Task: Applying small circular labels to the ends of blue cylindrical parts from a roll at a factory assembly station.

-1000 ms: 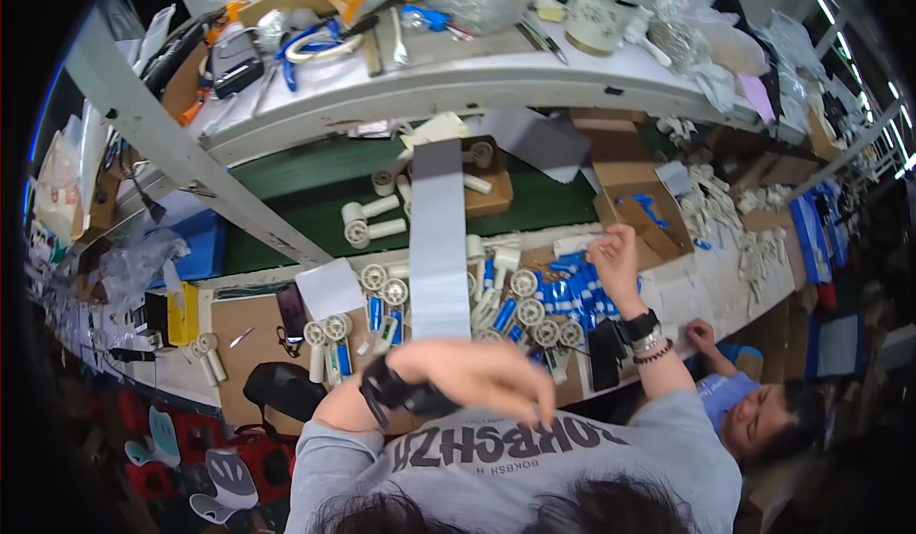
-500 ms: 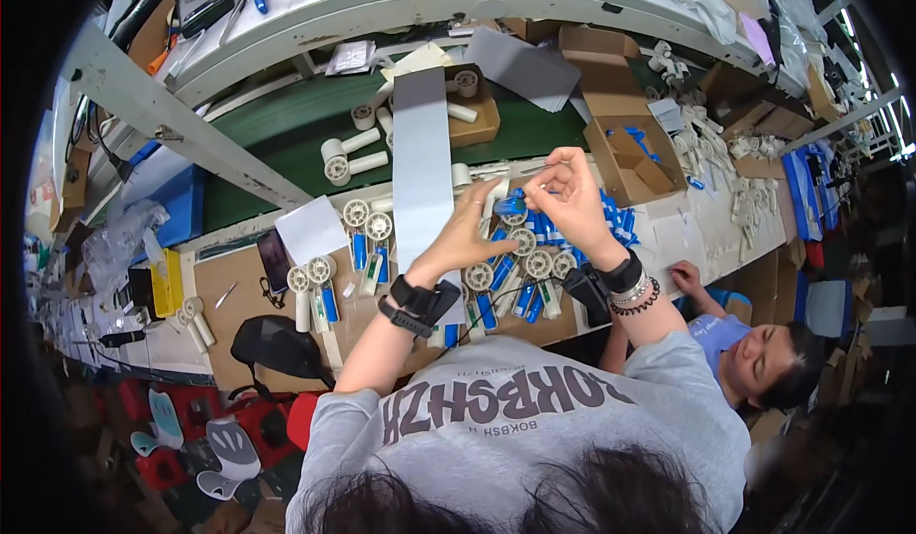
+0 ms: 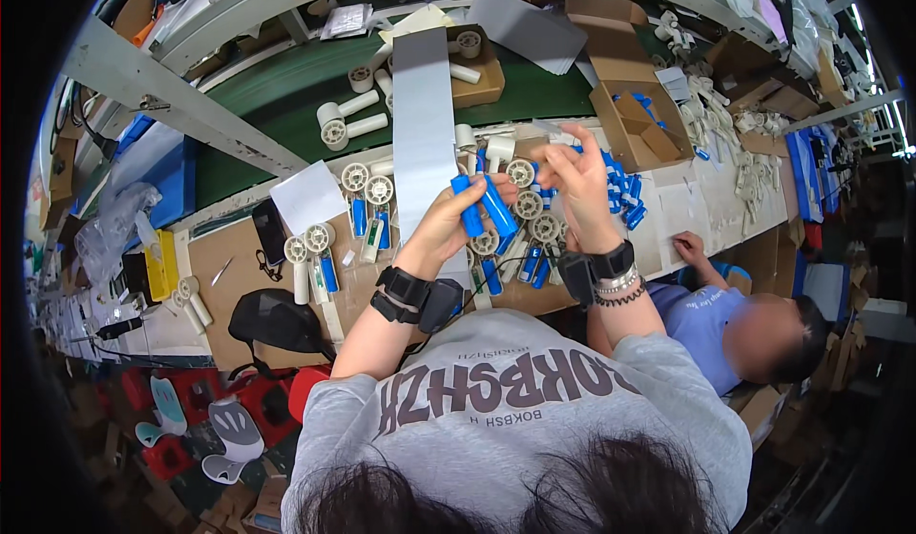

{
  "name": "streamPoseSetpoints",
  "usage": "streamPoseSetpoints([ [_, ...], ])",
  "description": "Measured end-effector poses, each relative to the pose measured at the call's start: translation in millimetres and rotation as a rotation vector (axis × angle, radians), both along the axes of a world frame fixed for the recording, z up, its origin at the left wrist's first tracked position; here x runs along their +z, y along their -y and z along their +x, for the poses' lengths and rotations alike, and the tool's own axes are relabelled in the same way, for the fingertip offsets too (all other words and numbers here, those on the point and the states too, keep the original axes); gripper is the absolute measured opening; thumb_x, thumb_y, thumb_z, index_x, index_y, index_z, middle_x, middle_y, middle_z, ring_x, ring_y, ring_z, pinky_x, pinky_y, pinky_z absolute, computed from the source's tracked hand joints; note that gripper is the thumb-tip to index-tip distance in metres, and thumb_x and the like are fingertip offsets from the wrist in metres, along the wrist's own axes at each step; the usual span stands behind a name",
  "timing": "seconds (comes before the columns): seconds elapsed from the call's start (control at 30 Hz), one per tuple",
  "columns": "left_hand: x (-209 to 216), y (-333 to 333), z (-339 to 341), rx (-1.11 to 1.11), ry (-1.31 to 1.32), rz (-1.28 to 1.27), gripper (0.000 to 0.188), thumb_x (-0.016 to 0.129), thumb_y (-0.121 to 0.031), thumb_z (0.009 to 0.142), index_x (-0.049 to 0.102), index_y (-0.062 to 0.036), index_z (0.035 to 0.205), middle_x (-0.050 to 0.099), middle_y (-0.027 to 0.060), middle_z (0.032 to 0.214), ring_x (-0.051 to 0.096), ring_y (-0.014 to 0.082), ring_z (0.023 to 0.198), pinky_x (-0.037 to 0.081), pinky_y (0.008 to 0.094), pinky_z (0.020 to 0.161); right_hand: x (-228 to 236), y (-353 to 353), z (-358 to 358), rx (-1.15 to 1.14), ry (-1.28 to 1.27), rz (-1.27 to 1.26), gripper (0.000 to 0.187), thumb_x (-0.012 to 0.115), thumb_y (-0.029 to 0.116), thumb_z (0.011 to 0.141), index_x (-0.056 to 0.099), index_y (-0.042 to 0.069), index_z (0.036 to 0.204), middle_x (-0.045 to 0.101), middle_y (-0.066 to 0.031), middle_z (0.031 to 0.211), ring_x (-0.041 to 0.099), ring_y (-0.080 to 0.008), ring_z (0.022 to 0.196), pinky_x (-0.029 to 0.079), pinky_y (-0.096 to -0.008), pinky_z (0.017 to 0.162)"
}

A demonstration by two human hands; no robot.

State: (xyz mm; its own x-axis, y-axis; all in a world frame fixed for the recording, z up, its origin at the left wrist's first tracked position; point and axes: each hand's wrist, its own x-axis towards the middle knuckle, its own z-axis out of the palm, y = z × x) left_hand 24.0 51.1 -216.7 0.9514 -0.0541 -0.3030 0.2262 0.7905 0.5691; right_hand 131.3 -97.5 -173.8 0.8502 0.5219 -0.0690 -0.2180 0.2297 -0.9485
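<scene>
My left hand [image 3: 437, 227] is closed around two blue cylindrical battery cells [image 3: 498, 211], held side by side above the table. Close by on the right, my right hand [image 3: 587, 195] is raised with its fingers curled together; what they hold, if anything, I cannot make out. Beneath both hands lie several white handheld-fan bodies [image 3: 545, 227] with round spoked heads, some with blue cells and green circuit boards in their handles. A pile of blue battery cells [image 3: 625, 190] sits just beyond my right hand.
A long grey-white board [image 3: 422, 114] spans the middle. Behind it stands an open cardboard box [image 3: 639, 119]. A black phone [image 3: 270, 231] and black cap [image 3: 277, 322] lie left. A slanted metal post [image 3: 181, 104] rises far left. A co-worker [image 3: 701, 329] sits at right.
My left hand has drawn back slightly, turned, and now holds two blue cells up. My right hand has moved slightly right and lower, away from the blue piece it was touching.
</scene>
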Motion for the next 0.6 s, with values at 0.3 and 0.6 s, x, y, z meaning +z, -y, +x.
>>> streamPoseSetpoints([
  [0.3,14.3,-25.2,-23.6,0.186,0.144,0.086,0.038,0.052,-0.020,0.088,0.047,0.0043,0.116,0.058,0.0126,0.098,0.059,0.0182,0.090,0.050,0.0281,0.076,10.2,12.7,-56.1,-0.043,0.003,0.007,0.012,0.060,0.004,0.081,0.056,0.001,0.092,0.057,-0.0024,0.085,0.054,-0.0070,0.072,0.043,-0.0183,0.064],
  [0.6,51.2,-25.4,-42.6,0.295,0.189,0.168,0.032,0.053,-0.013,0.087,0.047,0.0049,0.113,0.058,0.0155,0.100,0.059,0.0240,0.095,0.050,0.0325,0.079,40.5,9.8,-89.9,0.086,0.073,-0.055,0.009,0.060,-0.002,0.079,0.059,-0.001,0.087,0.058,-0.0039,0.085,0.055,-0.0080,0.076,0.044,-0.0203,0.069],
])
